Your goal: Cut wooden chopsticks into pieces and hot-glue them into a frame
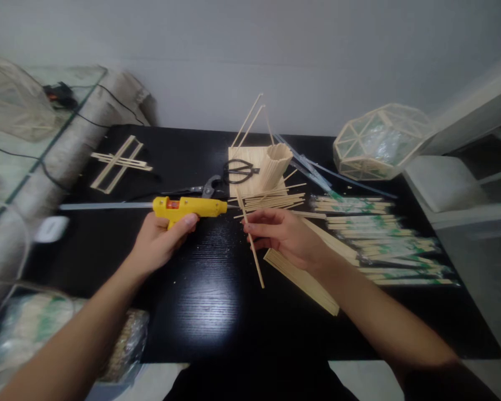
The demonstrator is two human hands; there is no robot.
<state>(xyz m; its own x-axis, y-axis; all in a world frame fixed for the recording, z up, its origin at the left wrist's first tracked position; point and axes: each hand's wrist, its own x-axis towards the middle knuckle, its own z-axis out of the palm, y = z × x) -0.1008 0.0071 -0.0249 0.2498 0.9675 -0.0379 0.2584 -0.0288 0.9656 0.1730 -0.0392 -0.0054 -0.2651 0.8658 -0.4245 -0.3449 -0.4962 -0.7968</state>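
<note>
My left hand [162, 236] is wrapped round the handle of a yellow hot glue gun [192, 206]. A long pale glue stick [108, 206] sticks out of the gun's back end. Between thumb and fingers, my right hand [281, 234] pinches a thin wooden chopstick [255, 256], held at a slant. The gun's nozzle points right and is close to the chopstick's upper part; I cannot tell whether they touch. Behind the hands, loose sticks [273, 201] lie before a square stick panel [237, 184] bearing a stick-built cup [274, 167] and black scissors [239, 171].
Pliers [211, 186] lie behind the gun. Wrapped chopsticks [371, 228] cover the right side, with a flat stick panel [303, 281] under my right forearm. A faceted stick frame [382, 142] stands back right. Crossed sticks [119, 164] lie back left on the black table [158, 312].
</note>
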